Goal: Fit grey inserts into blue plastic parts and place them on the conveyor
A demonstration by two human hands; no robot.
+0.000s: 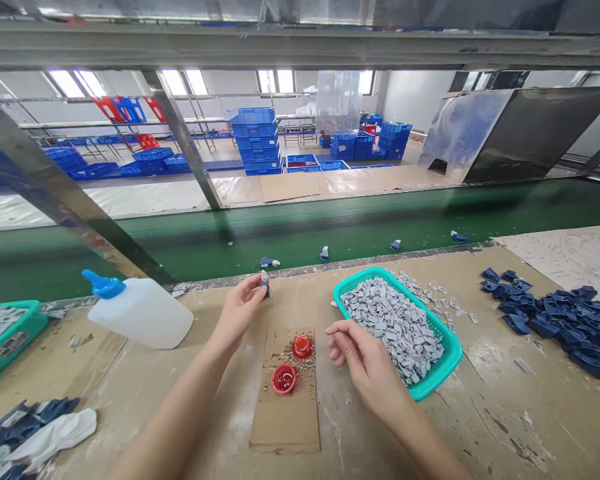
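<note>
My left hand (240, 310) pinches a small blue-and-grey part (265, 282) between thumb and fingers, near the bench's far edge by the green conveyor belt (300, 233). My right hand (360, 353) hovers with its fingers curled, just left of a teal basket (443, 370) heaped with small grey pieces (395, 323); whether it holds anything is hidden. Between my hands lies a cardboard strip (286, 413) with two red caps (293, 363) on it.
A white squeeze bottle with a blue nozzle (140, 310) lies at the left. Dark blue parts (560, 317) are piled at the right. Another teal basket (7, 333) sits far left, gloves (35, 433) at lower left. Several assembled parts (325, 253) ride the belt.
</note>
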